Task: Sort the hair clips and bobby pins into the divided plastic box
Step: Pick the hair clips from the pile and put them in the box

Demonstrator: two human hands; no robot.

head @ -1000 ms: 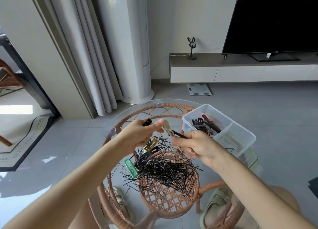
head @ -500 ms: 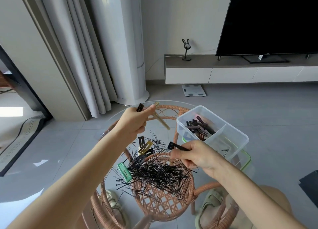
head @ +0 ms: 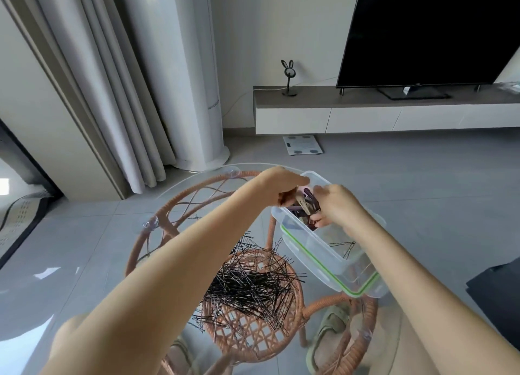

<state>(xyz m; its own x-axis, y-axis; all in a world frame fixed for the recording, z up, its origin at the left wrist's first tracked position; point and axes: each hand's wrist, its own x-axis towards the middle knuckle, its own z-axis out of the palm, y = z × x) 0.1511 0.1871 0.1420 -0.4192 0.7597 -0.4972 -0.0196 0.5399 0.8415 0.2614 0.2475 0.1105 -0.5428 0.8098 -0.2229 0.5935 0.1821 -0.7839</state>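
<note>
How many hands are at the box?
2. The left hand and the right hand are both over the far compartment of the plastic box, by the hair clips.

Hands (head: pixel 282 190) (head: pixel 342 205) with hair clips (head: pixel 304 205) (over box (head: pixel 323 262))

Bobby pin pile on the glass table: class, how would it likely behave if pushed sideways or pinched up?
The bobby pin pile is loose, thin crossed wires, so a pinch probably lifts a tangled few, not all. On the smooth glass tabletop a push likely slides and scatters them. Each looks light.
</note>
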